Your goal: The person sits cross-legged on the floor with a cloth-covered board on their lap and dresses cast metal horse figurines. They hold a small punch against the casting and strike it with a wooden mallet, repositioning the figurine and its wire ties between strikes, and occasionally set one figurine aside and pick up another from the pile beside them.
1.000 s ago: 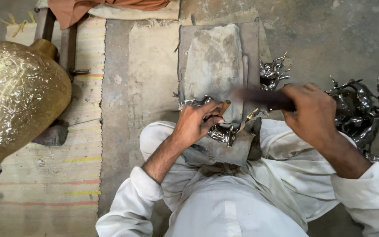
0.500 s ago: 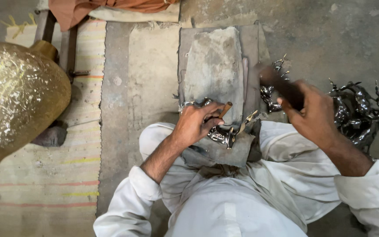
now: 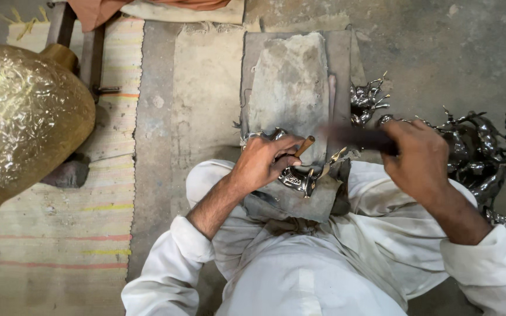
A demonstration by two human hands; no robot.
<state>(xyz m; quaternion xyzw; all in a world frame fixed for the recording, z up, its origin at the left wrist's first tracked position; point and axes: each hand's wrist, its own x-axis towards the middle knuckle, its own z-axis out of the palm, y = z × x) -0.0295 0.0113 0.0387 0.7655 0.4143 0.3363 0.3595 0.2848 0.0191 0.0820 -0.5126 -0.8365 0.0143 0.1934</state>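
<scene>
Head view: left hand [image 3: 262,164] fingers grip a punch [image 3: 304,146] on the silver casting [image 3: 300,178]; beside it, right hand [image 3: 420,158] fingers clasp a blurred hammer [image 3: 352,137].

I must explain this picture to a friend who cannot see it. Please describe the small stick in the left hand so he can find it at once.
Start at the grey stone slab on the floor. At its near edge the left hand presses a shiny metal piece. The short stick rises from those fingers: brown and matte, unlike the silvery metal around it.

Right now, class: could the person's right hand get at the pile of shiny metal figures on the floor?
Probably yes: the right hand hovers beside the pile with nothing between, though its grip is full with a blurred dark tool.
</scene>
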